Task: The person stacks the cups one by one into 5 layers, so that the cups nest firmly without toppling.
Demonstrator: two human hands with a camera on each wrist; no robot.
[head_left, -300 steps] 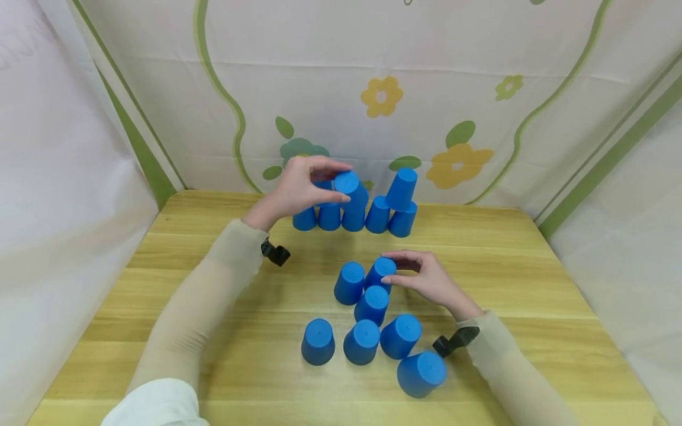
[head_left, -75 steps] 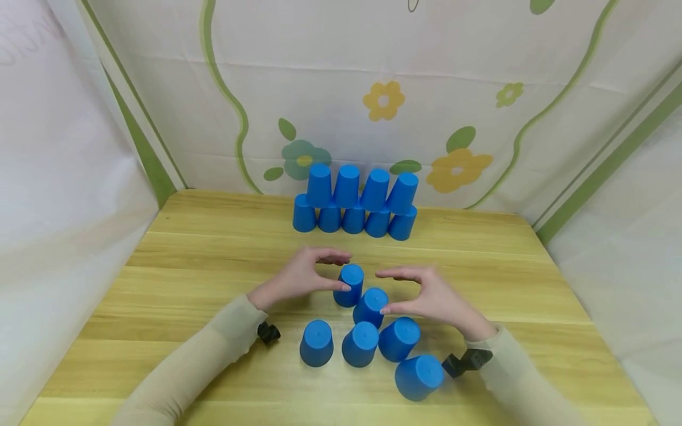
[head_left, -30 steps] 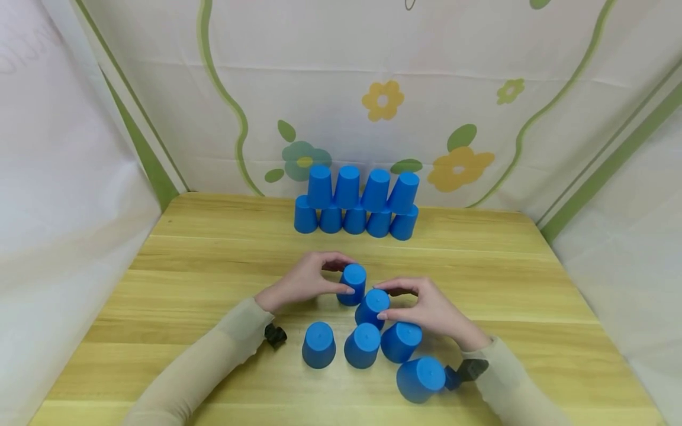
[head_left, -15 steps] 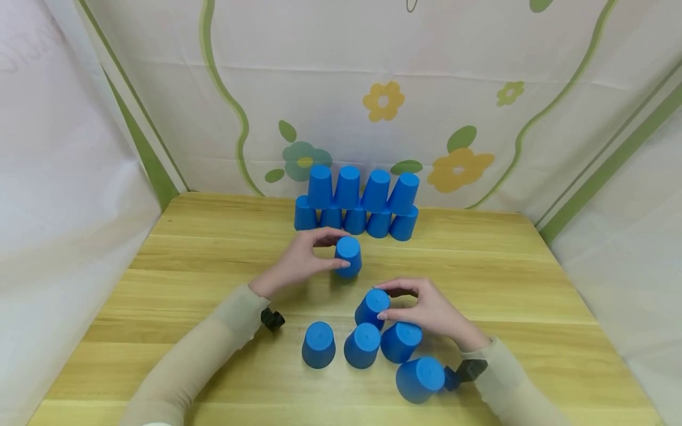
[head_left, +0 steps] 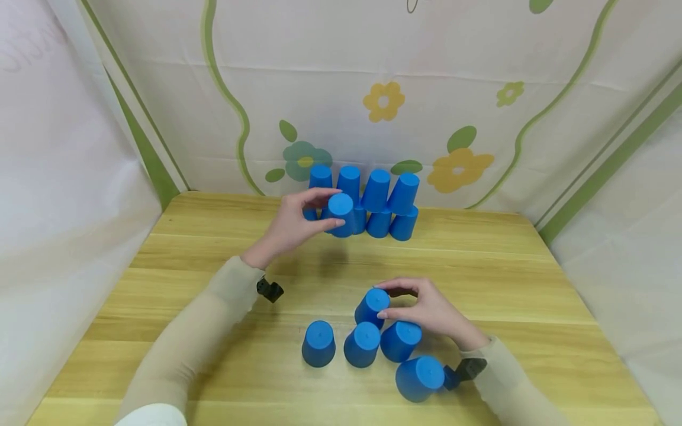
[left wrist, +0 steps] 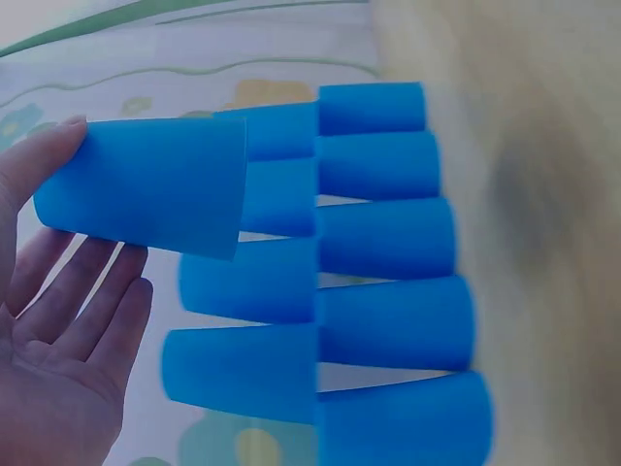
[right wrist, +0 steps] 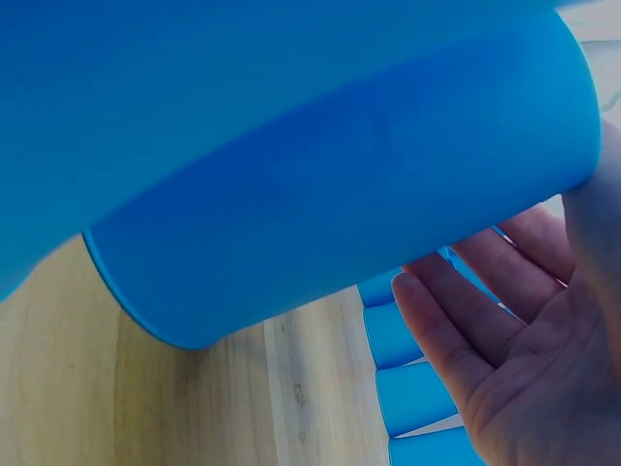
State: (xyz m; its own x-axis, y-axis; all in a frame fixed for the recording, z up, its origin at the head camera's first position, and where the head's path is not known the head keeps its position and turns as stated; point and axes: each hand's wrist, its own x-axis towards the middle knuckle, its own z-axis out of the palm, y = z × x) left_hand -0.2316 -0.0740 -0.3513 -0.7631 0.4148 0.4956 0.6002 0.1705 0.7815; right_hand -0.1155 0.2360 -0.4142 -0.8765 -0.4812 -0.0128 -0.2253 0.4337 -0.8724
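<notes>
In the head view my left hand [head_left: 298,222] holds an upside-down blue cup [head_left: 341,207] in the air, between thumb and fingers, in front of a two-tier row of blue cups [head_left: 377,192]. The left wrist view shows that cup [left wrist: 146,184] pinched by my left hand [left wrist: 68,330], apart from the lined-up cups [left wrist: 388,320]. My right hand [head_left: 428,307] grips another upside-down cup [head_left: 370,307] on the table, thumb on its near side. In the right wrist view my right hand [right wrist: 534,340] is partly behind a large blue cup surface [right wrist: 388,165].
Upside-down cups stand nearer the front: one at the left [head_left: 318,344], one beside it [head_left: 362,345], one by my right hand [head_left: 399,343] and one at the right [head_left: 420,378]. A patterned cloth [head_left: 319,106] hangs behind the wooden table [head_left: 479,254].
My left hand has taken hold of a cup from the table's middle, lifted it and carried it back toward the two-tier row. My right hand has closed round its cup and stayed there.
</notes>
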